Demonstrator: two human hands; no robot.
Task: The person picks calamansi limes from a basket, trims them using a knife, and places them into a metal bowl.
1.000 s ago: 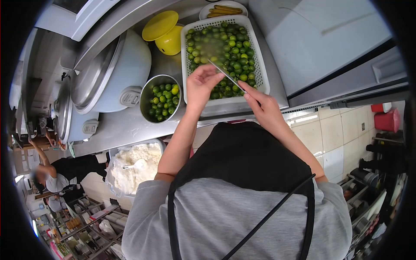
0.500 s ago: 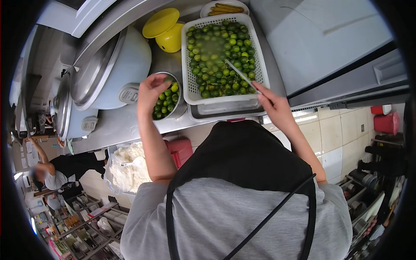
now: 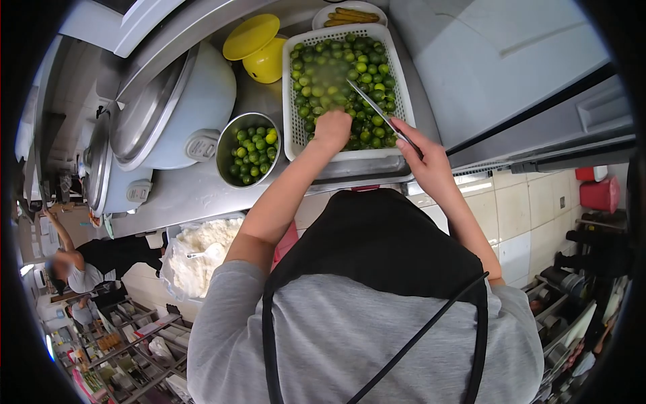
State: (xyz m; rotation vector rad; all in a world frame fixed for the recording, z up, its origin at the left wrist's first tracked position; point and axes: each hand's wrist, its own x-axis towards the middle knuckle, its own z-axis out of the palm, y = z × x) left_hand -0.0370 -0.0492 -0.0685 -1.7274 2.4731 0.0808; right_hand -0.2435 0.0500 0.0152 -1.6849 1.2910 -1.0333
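Small green limes, possibly calamansi, fill a white perforated plastic basket on the steel counter. My left hand is down among the limes at the near side of the basket. Its fingers are curled, with the tips out of sight, so whatever they grip is hidden. My right hand is closed around the handle of a knife, whose blade points up and left over the limes. Left of the basket stands a round steel pot partly filled with more limes, some yellowish.
A yellow lidded container and a plate of brown, finger-shaped food stand behind. Large rice cookers line the left. Below the counter is a bag of white rice-like food. Another person is at far left.
My left hand has moved right, from over the steel pot into the basket. The knife has shifted slightly left, still in my right hand.
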